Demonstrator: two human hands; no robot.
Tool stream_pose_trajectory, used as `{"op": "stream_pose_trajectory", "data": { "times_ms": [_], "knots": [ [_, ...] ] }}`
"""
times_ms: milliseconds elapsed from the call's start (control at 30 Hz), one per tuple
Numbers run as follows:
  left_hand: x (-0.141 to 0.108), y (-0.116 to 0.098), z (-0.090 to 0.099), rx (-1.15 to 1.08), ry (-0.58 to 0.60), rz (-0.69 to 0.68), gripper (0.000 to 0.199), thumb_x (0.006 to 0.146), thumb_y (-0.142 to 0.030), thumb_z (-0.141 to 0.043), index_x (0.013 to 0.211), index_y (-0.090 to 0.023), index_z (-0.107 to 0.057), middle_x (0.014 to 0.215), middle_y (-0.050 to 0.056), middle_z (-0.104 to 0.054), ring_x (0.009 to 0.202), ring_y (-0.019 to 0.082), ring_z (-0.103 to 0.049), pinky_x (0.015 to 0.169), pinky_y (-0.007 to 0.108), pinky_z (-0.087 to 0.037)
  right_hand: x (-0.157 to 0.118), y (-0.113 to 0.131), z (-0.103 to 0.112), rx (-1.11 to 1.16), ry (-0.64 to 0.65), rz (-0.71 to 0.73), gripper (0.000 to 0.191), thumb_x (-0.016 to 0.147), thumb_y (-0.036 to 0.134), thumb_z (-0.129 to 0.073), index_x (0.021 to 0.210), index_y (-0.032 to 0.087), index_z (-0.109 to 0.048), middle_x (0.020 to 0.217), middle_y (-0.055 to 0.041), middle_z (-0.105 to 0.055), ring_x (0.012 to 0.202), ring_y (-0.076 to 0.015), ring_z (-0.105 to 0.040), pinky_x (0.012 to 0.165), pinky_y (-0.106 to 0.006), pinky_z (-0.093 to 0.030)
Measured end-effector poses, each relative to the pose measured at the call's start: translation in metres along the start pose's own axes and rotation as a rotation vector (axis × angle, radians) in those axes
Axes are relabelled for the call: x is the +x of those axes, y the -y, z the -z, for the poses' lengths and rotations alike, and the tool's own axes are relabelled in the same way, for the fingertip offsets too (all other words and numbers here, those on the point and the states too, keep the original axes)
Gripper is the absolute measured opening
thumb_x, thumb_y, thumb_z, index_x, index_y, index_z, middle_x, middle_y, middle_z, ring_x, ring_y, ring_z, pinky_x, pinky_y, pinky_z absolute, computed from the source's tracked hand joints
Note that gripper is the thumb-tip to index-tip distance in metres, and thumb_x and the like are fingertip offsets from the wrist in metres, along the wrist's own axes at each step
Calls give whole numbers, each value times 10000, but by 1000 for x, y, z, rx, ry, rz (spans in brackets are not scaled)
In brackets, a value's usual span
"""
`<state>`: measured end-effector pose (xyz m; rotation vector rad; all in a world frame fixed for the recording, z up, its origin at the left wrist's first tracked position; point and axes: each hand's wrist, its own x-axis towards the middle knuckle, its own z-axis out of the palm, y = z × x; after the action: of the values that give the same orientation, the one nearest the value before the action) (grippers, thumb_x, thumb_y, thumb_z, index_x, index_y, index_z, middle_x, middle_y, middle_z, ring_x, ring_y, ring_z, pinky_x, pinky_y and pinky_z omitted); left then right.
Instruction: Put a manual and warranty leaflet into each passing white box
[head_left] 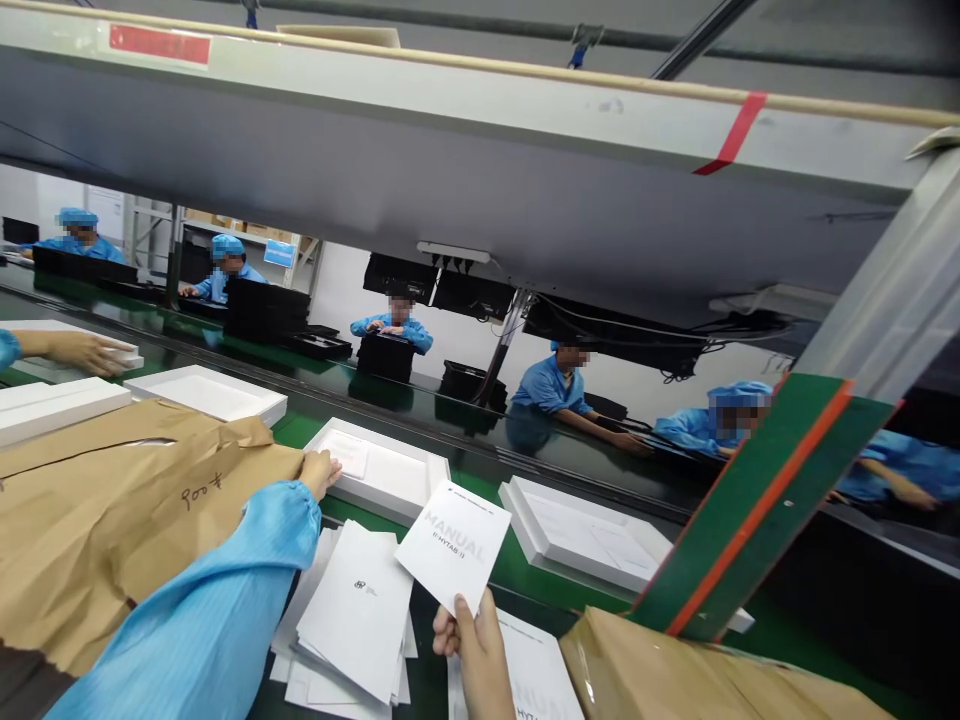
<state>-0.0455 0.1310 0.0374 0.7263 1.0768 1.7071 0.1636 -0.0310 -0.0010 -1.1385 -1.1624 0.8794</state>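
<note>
Manual (454,545): white, grey title on cover, up off the bench near ctr, tilted, print facing wearer. R hand (481,645) pinches its lower corner, thumb on cover, fingers curled behind. Below & partly hidden by that hand: second manual (536,660), same look, lying flat; can't tell how many under it. Cardboard box (667,665) just R of that.

L of R hand: untidy pile of leaflets (356,610), small dark logo on top one. Blue sleeve (225,580) of L arm crosses in front of crumpled brown paper (112,500) w/ handwriting.

L hand (321,473) at L end of open white tray (409,472), small card inside; can't tell if fingers grip the rim or only rest there. Manual's top overlaps tray's near R corner from my view. Another tray (523,520) to R, sheet inside; third tray (210,392) off L. Co-worker's hand (86,352) beyond, far L, on a white box.

R side: green post (765,500), orange stripe. Farther, past dark belt: row of co-workers in blue, approx. facing us, black stacks (266,312) btwn some; monitors (472,296) behind.
</note>
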Motion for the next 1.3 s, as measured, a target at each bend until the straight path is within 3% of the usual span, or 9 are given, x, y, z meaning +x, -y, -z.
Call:
{"op": "stream_pose_trajectory", "data": {
  "times_ms": [133, 233, 467, 633, 800, 900, 1033, 1100, 1300],
  "knots": [
    [-19, 5, -3, -10, -86, 37, 353, 788, -161, -300, 1135, -165, -234, 1075, 103, -403, 829, 105, -517, 629, 227, -441, 0, 2, -1, -16, 28, 4, 307, 731, 474, -393, 845, 191, -370, 501, 49, -496, 398, -105, -474, 399, -212, -350],
    [-40, 7, 0, 13, -65, 1, 400, 777, -172, -260, 1166, -184, -169, 1140, 115, -346, 904, 101, -495, 678, 217, -427, -2, 6, -3, -44, 31, 0, 327, 726, 478, -399, 881, 195, -348, 499, 53, -494, 397, -107, -470, 405, -216, -352],
    [-80, 10, 28, 228, 156, -154, 220, 617, -213, -496, 827, -174, -547, 922, 50, -502, 769, 138, -492, 763, 289, -367, -6, 48, 0, -59, 97, -58, 383, 701, 465, -439, 949, 194, -331, 473, 56, -498, 366, -110, -459, 384, -213, -335],
    [-77, 35, 50, 458, 173, -230, 247, 643, -259, -421, 833, -144, -527, 883, 69, -512, 726, 143, -501, 729, 296, -384, 46, 69, -4, -108, 116, -120, 280, 708, 323, -441, 941, 193, -356, 438, 60, -498, 324, -76, -426, 332, -156, -276],
    [-75, 52, 59, 441, 143, -205, 255, 653, -271, -386, 828, -133, -510, 884, 81, -508, 713, 146, -510, 700, 292, -398, 112, 50, -18, -150, -8, -252, 44, 720, 158, -418, 763, 153, -410, 389, 76, -445, 285, -37, -360, 314, -134, -232],
    [-77, 52, 58, 434, 130, -218, 231, 649, -266, -392, 799, -142, -517, 862, 68, -504, 692, 141, -508, 705, 294, -394, 129, 40, -19, -147, -21, -313, 66, 742, 181, -436, 698, 134, -447, 486, 50, -499, 342, -41, -420, 360, -161, -321],
    [-76, 51, 57, 426, 122, -219, 210, 645, -261, -404, 770, -152, -532, 829, 56, -512, 667, 141, -505, 684, 295, -392, 129, 37, -14, -127, -44, -309, 37, 720, 178, -443, 754, 173, -456, 670, -14, -584, 573, -96, -574, 540, -225, -426],
    [-75, 52, 58, 420, 124, -214, 201, 642, -257, -412, 763, -157, -538, 825, 53, -519, 662, 140, -503, 673, 292, -392, 123, 40, -12, -141, -46, -291, 122, 690, 161, -441, 811, 171, -443, 703, -40, -592, 632, -115, -590, 593, -245, -439],
    [-76, 48, 60, 396, 146, -201, 165, 652, -228, -423, 764, -165, -526, 801, 41, -541, 679, 134, -505, 678, 269, -388, 77, 49, -7, -258, 33, -190, 225, 656, 261, -485, 860, 166, -499, 793, -40, -585, 708, -145, -572, 660, -292, -442]
  ]
}}
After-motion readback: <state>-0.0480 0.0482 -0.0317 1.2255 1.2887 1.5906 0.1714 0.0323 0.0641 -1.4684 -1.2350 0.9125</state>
